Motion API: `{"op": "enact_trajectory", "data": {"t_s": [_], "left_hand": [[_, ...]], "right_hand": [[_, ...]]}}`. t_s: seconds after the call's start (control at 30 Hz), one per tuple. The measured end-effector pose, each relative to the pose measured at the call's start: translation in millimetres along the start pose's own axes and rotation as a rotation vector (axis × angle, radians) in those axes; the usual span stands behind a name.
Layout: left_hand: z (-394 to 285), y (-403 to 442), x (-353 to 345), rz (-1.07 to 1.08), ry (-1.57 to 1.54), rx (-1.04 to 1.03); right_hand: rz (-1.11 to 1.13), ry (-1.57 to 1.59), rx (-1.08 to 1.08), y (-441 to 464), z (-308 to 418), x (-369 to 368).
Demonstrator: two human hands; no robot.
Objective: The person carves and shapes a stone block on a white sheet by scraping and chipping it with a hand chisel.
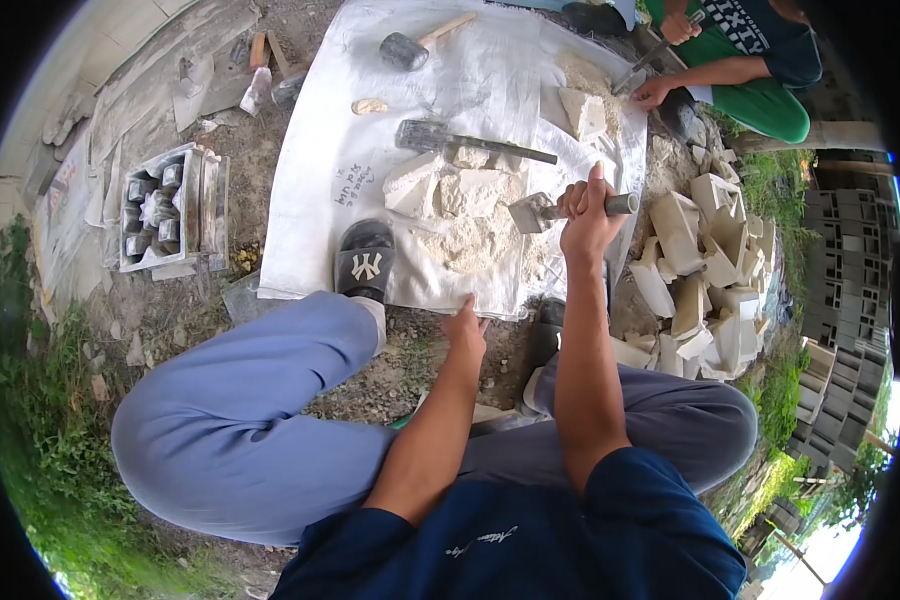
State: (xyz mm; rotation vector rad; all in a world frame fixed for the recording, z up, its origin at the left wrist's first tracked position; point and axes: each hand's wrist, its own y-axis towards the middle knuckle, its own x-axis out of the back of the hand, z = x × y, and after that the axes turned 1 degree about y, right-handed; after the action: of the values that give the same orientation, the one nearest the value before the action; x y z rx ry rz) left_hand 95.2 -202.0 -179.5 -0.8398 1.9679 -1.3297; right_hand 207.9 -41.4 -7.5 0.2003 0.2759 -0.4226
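My right hand [588, 215] is closed around the handle of a short hammer [533, 213], its metal head pointing left above broken cream-coloured chunks. Down at the near edge of a white woven sheet [320, 130], my left hand [464, 328] has its index finger on top of the sheet and the thumb beside it; the other fingers are mostly hidden, and it appears to grip the edge. Between the hands lie crumbled powder [470, 250] and larger pale blocks [470, 192]. A dark long-handled hammer [425, 136] rests just beyond them.
A wooden-handled mallet [403, 52] lies at the sheet's far end. On the right is a heap of broken cream pieces [705, 235]. A metal mould [160, 208] stands at left. Another person's hand [656, 92] works with a tool at upper right. My sandalled foot [366, 262] touches the sheet.
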Motion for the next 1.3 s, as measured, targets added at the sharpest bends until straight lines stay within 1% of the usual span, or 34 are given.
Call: {"op": "enact_trajectory", "data": {"t_s": [0.07,0.17,0.2,0.27,0.33,0.4,0.47,0.63,0.7,0.73,0.87,0.93,1.0,1.07,1.1,1.13,1.2,1.27,1.3], "left_hand": [[10,9,-1,0.039,0.009,0.205],[16,5,1,0.075,0.001,0.233],[16,2,2,0.074,0.006,0.231],[11,-1,0,0.043,0.062,0.216],[6,1,-3,0.067,0.074,0.189],[14,-3,7,0.079,0.102,0.188],[16,2,1,0.062,0.085,0.174],[20,7,4,0.089,0.057,0.154],[24,14,3,0.023,0.042,0.189],[25,12,3,0.023,0.039,0.195],[16,2,-4,-0.003,0.046,0.197],[14,2,-4,-0.037,0.062,0.209],[13,2,-2,0.006,0.068,0.214],[16,10,2,0.018,0.060,0.216],[17,13,4,0.033,0.053,0.214],[16,12,3,0.036,0.049,0.213],[13,10,2,0.043,0.077,0.197],[13,2,5,0.037,0.071,0.209],[13,5,3,0.049,0.067,0.207]], "right_hand": [[-0.005,0.010,-0.011,0,-2,1],[0.036,-0.089,-0.098,-9,-29,6],[0.058,-0.169,-0.127,-15,-55,15],[0.044,-0.225,-0.245,-35,-87,24],[0.005,-0.179,-0.214,-35,-84,29],[-0.076,-0.009,-0.161,-23,-80,37],[-0.070,0.087,-0.162,-22,-75,41],[-0.034,0.133,-0.044,-14,-34,41],[-0.004,0.139,-0.029,-7,-13,33],[0.001,0.161,0.010,-4,-7,27],[0.014,0.172,0.093,9,-3,11],[-0.012,0.151,0.089,13,-6,3],[-0.037,0.125,0.083,16,-15,-3],[-0.177,-0.013,0.012,16,-43,-1],[-0.196,-0.067,-0.037,11,-67,4],[-0.145,-0.194,-0.014,1,-107,26],[-0.145,-0.134,-0.018,0,-102,29],[-0.109,-0.202,-0.099,6,-91,27],[-0.102,-0.177,-0.121,8,-85,26]]}}
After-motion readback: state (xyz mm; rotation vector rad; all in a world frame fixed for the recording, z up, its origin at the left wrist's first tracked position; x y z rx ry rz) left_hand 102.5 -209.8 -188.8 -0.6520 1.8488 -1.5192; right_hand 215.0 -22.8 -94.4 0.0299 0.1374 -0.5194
